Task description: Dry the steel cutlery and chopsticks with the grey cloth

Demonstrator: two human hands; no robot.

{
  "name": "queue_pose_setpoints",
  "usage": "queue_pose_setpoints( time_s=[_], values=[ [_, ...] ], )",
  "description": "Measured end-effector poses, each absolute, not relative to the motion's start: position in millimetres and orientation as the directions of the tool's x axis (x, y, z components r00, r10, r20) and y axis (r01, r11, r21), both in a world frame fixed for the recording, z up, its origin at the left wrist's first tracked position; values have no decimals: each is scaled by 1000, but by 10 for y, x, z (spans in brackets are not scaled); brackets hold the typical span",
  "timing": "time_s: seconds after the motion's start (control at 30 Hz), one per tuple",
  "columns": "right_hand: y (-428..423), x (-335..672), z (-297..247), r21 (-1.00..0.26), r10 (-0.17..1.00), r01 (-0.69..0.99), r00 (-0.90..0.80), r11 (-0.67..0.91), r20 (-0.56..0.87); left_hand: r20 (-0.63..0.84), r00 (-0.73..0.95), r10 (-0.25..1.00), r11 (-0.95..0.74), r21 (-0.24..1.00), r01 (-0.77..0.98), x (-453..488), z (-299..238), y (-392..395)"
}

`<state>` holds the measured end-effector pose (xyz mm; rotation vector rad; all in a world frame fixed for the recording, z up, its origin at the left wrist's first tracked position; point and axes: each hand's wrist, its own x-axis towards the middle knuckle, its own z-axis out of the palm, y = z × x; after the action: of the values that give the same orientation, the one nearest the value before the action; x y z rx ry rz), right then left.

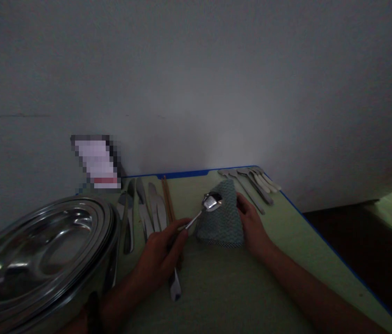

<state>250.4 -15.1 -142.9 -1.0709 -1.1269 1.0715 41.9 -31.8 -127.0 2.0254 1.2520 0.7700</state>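
My left hand (163,246) is closed round the handle of a shiny metal spoon (212,202), whose bowl points up and to the right. Behind and beneath the bowl, a grey-green cloth (221,227) hangs from my right hand (250,222), which grips its right edge; most of those fingers are hidden behind it. The spoon's bowl lies against or just in front of the cloth; I cannot tell whether they touch. Below my left hand, the end of a metal utensil handle (175,287) shows on the table.
A stack of oval metal trays (108,218) stands at the left. Several table knives (143,208) and a pair of wooden chopsticks (168,197) lie beside it. More spoons and forks (251,178) rest at the back right. A blurred-out phone-like object (96,160) leans against the wall (196,93).
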Motion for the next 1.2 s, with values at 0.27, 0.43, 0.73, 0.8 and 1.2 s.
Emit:
queue_pose_setpoints(
  time_s=[0.27,0.43,0.73,0.8,1.2],
  values=[
    [-157,2390,-1514,-988,988,-13,-39,152,152,206,518,831,-508,662,552,370,-1321,-310],
    [-179,2393,-1473,-989,991,65,-24,136,134,164,627,761,-592,571,568,380,-1348,-336],
    [-97,2550,-1531,-995,958,4,-270,101,97,233,562,794,-584,551,597,389,-1374,-318],
    [-70,2633,-1517,-996,906,-29,-414,83,87,265,556,788,-599,542,590,388,-1370,-323],
    [-89,2698,-1358,-982,775,114,-631,148,44,341,538,771,-630,529,568,327,-1365,-381]
  ],
)
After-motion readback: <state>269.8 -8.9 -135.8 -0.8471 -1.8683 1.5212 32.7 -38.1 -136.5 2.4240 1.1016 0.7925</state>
